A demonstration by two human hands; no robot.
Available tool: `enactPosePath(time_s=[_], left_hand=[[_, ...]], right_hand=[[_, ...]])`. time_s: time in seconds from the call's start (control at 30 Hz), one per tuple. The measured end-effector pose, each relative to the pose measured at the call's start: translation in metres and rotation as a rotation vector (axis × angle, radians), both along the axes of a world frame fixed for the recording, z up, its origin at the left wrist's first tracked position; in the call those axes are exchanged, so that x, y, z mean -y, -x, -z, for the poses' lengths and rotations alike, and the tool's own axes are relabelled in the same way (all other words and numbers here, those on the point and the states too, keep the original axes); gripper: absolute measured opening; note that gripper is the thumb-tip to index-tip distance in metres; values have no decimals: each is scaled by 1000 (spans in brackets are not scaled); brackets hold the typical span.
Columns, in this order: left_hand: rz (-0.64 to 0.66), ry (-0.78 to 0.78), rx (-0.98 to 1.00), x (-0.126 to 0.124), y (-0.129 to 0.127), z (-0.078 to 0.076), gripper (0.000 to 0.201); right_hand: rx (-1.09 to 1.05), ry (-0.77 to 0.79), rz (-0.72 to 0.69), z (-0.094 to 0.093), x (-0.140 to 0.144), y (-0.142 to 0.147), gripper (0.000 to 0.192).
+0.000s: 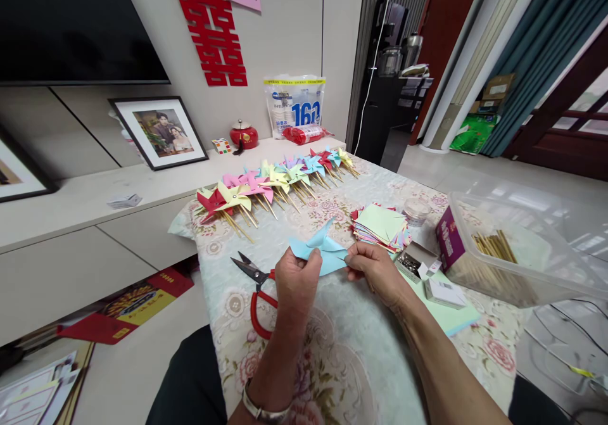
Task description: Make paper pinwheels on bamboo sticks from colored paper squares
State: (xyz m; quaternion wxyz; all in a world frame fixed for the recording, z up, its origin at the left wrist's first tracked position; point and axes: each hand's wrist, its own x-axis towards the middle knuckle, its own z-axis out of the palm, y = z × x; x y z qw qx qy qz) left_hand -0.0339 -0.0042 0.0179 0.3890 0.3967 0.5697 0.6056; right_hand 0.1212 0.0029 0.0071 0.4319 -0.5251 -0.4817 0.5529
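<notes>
Centrally, left hand (297,282) and right hand (375,270) both pinching folded blue paper (320,251) between closed fingers, red-handled scissors (256,289) lying just left, paper stack (382,225) sitting beyond right hand, finished pinwheels (275,181) lining far edge.

Light-blue paper (319,254), red-handled scissors (256,292), floral tablecloth (342,349), multicoloured pinwheels (270,184).

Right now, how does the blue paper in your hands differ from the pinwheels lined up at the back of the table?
The blue paper has no stick; the pinwheels each have one. The blue paper is pinched between the left hand and right hand; the pinwheels lie untouched in a row. It is one colour; they are many. Both are folded paper.
</notes>
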Motion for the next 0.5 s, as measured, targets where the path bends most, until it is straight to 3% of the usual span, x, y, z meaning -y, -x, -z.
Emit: enactPosePath(time_s=[0.3,0.5], left_hand=[[-10,27,-54,0,4,6,16],[39,53,40,-2,7,11,20]], right_hand=[[114,-56,-26,-4,2,-3,14],[156,-108,-80,-5,3,-4,17]])
